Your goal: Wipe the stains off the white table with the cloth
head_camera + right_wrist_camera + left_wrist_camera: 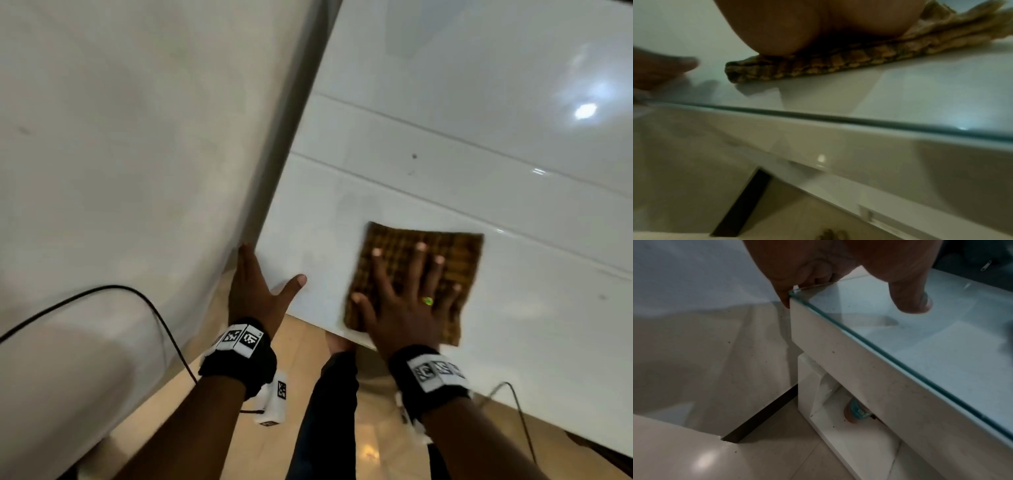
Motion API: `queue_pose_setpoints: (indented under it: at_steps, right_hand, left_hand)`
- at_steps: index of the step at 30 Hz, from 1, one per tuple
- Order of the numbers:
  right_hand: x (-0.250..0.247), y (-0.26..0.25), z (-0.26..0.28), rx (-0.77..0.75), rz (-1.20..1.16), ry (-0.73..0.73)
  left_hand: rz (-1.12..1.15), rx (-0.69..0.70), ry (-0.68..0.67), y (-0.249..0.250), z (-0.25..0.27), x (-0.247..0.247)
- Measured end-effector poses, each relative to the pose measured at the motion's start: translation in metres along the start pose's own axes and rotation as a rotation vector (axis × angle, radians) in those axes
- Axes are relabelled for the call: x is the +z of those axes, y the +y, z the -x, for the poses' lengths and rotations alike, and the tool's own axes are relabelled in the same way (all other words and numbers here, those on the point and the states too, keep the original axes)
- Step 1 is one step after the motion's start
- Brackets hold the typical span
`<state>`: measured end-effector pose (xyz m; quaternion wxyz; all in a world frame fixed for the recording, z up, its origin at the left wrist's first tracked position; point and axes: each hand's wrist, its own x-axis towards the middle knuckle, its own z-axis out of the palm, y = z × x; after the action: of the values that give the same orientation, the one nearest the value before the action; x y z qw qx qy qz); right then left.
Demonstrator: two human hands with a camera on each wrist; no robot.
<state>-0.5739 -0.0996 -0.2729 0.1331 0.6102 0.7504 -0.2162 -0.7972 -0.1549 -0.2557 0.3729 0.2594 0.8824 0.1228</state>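
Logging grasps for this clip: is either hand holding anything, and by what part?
Right hand presses flat on the cloth, no grip. Left hand braces the table corner, thumb on top.

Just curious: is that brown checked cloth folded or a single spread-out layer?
Folded. The right wrist view shows the cloth stacked in several layers at its edge, lying flat on the table under the right hand.

Your right hand [818, 26] presses its palm flat onto the folded brown cloth [838, 65], which lies on the white table [900, 91] near its glass edge. Your left hand [659, 69] touches the tabletop at far left.
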Motion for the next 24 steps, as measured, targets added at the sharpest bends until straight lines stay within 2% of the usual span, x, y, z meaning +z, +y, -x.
queue_pose_setpoints:
  at_steps: [3, 5, 9, 13, 16, 18, 21, 24]
  right_hand:
    - [0.006, -0.09, -0.028, -0.193, -0.012, 0.013]
    - [0.005, -0.126, -0.042, -0.314, -0.01, 0.008]
    - [0.012, -0.137, -0.039, -0.412, 0.005, 0.013]
    - [0.029, -0.144, -0.011, -0.549, 0.023, 0.018]
    - [0.028, -0.137, -0.009, -0.56, 0.027, 0.014]
    - [0.026, -0.113, -0.003, -0.538, 0.015, 0.009]
    - [0.028, -0.053, 0.024, -0.368, 0.022, 0.015]
    - [0.028, 0.021, 0.055, -0.128, 0.041, 0.018]
  left_hand:
    - [0.057, 0.068, -0.061, -0.006, -0.005, -0.007]
    - [0.107, 0.063, -0.119, -0.009, -0.005, -0.016]
    - [0.222, -0.054, -0.095, -0.01, -0.005, -0.026]
    - [0.313, -0.061, -0.031, -0.011, -0.007, -0.027]
    - [0.186, -0.029, -0.052, -0.016, -0.009, -0.021]
    - [-0.018, 0.133, -0.039, -0.013, -0.005, -0.013]
    - [-0.39, 0.414, -0.071, 0.001, 0.012, 0.008]
    - [-0.507, 0.484, -0.175, 0.018, 0.034, 0.033]
